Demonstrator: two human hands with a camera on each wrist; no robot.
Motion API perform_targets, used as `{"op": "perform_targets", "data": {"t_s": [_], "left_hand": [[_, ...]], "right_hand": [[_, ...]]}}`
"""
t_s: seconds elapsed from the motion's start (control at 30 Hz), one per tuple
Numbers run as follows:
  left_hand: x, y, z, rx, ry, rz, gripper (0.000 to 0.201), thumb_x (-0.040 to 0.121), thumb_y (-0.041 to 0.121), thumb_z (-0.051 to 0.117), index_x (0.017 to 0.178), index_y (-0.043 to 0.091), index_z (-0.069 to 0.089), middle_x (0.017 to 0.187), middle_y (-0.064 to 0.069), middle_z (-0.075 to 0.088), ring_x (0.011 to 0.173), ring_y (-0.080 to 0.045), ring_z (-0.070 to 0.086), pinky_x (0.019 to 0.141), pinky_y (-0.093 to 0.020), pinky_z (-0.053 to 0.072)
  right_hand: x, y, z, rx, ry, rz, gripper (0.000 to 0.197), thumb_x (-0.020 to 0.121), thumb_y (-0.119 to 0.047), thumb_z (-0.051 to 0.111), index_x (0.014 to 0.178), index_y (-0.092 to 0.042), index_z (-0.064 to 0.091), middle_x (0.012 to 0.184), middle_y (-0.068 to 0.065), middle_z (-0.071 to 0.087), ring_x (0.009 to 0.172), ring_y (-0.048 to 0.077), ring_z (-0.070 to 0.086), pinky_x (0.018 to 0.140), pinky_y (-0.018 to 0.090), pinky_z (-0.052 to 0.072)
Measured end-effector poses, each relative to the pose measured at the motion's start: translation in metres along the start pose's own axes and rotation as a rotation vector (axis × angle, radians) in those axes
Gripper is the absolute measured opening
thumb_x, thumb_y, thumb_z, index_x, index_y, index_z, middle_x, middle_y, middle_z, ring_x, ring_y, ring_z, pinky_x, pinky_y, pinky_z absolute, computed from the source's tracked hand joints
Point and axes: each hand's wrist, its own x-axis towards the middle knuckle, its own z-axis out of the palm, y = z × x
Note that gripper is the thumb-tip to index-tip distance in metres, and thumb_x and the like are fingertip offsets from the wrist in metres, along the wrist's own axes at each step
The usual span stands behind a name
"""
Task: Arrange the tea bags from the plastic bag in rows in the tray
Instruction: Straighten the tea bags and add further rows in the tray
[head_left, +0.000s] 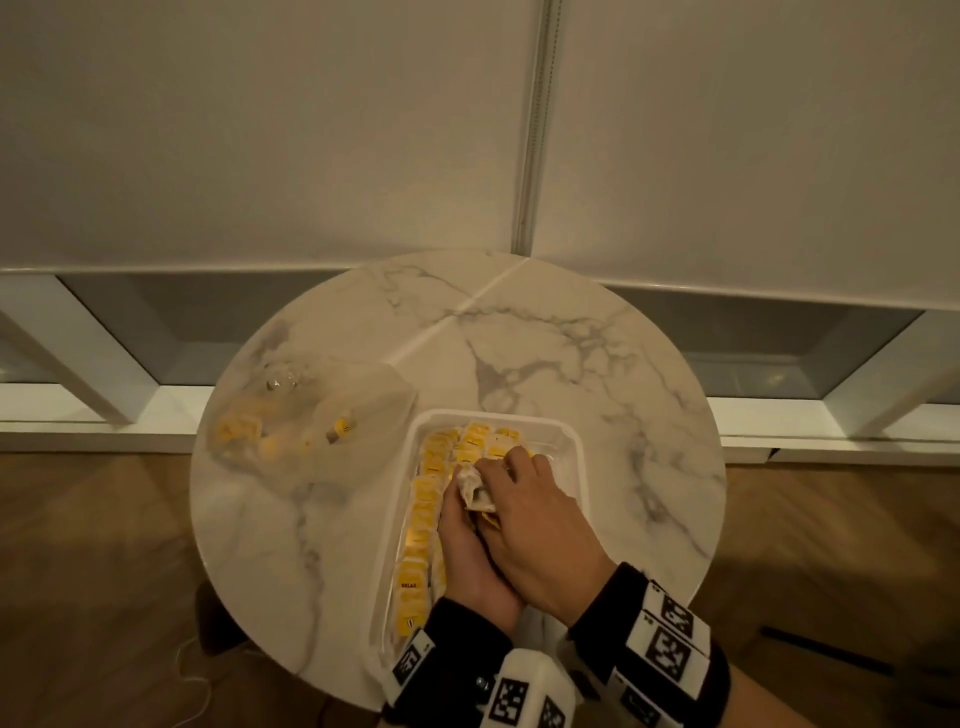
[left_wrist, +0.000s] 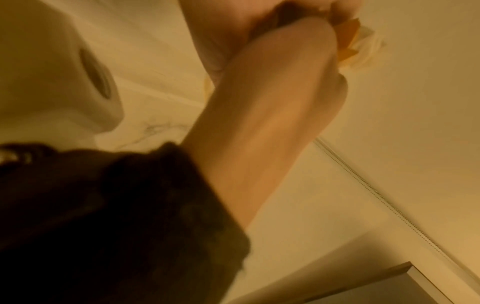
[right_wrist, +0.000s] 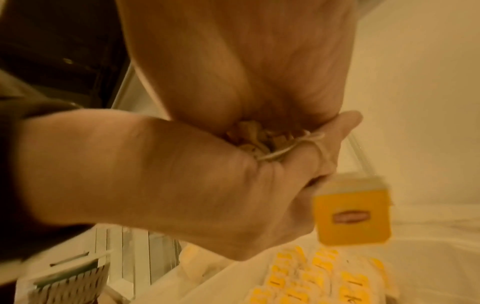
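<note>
I have both hands over the one white tray (head_left: 574, 447), which sits on the round marble counter (head_left: 545, 338), near side, right of centre. My left hand (head_left: 470, 551) lies palm up and is curled around a bunch of tea bags (head_left: 475, 491); the right-wrist view shows their strings and crumpled paper bunched in that palm. My right hand (head_left: 540, 514) lies over the left, fingers bent down onto the same bunch. One yellow tag (right_wrist: 351, 214) hangs below the hands on its string.

Tray contents: tea bags with yellow tags, laid flat in rows (head_left: 423, 514) running from the near end to the far end. One full row is visible along the left wall; at least two more rows show at the far end, partly hidden by my hands. An exact count of bags cannot be read.

One clear plastic bag (head_left: 311, 410) lies on the counter to the far left of the tray, apart from it. It holds several more yellow-tagged tea bags; the number cannot be told through the plastic.
</note>
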Motion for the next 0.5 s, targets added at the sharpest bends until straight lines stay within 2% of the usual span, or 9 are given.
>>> {"op": "perform_targets", "data": {"t_s": [0.07,0.2,0.3,0.4,0.5], "left_hand": [[0.000,-0.005,-0.001,0.059,-0.017,-0.001,0.043,0.077,0.045,0.054,0.109,0.016,0.059,0.108,-0.011,0.057,0.116,-0.026,0.051,0.095,-0.037,0.040],[0.005,-0.011,-0.010,0.141,-0.054,0.005,0.026,0.100,0.029,0.041,0.100,0.010,0.060,0.098,-0.015,0.060,0.091,-0.020,0.065,0.082,-0.033,0.051],[0.007,-0.011,-0.012,0.087,-0.055,-0.104,0.034,0.094,0.039,0.049,0.102,0.012,0.068,0.105,-0.014,0.065,0.106,-0.027,0.061,0.094,-0.038,0.045],[0.013,-0.014,-0.015,0.070,-0.030,-0.134,0.038,0.092,0.041,0.054,0.105,0.011,0.073,0.106,-0.015,0.069,0.107,-0.029,0.064,0.101,-0.040,0.044],[0.018,-0.019,-0.016,0.069,0.021,-0.119,0.045,0.094,0.042,0.053,0.123,0.011,0.067,0.121,-0.017,0.067,0.121,-0.029,0.059,0.111,-0.041,0.038]], "right_hand": [[-0.005,0.004,0.001,-0.092,0.041,-0.026,0.058,0.087,-0.051,0.021,0.130,-0.023,0.047,0.118,0.000,0.047,0.106,0.022,0.042,0.082,0.037,0.044],[-0.011,0.013,0.004,-0.178,0.135,-0.022,0.052,0.091,-0.051,0.023,0.121,-0.024,0.055,0.110,-0.001,0.053,0.101,0.022,0.045,0.081,0.036,0.041],[-0.014,0.020,0.001,-0.147,0.150,-0.021,0.050,0.095,-0.051,0.023,0.115,-0.024,0.059,0.114,-0.001,0.052,0.105,0.021,0.044,0.083,0.035,0.041],[-0.013,0.030,-0.005,-0.075,0.146,-0.022,0.050,0.095,-0.053,0.026,0.101,-0.023,0.065,0.123,-0.002,0.047,0.116,0.019,0.040,0.088,0.036,0.040],[-0.007,0.043,-0.008,0.154,0.139,-0.012,0.043,0.094,-0.053,0.037,0.097,-0.023,0.067,0.119,-0.008,0.047,0.112,0.013,0.040,0.091,0.034,0.040]]}}
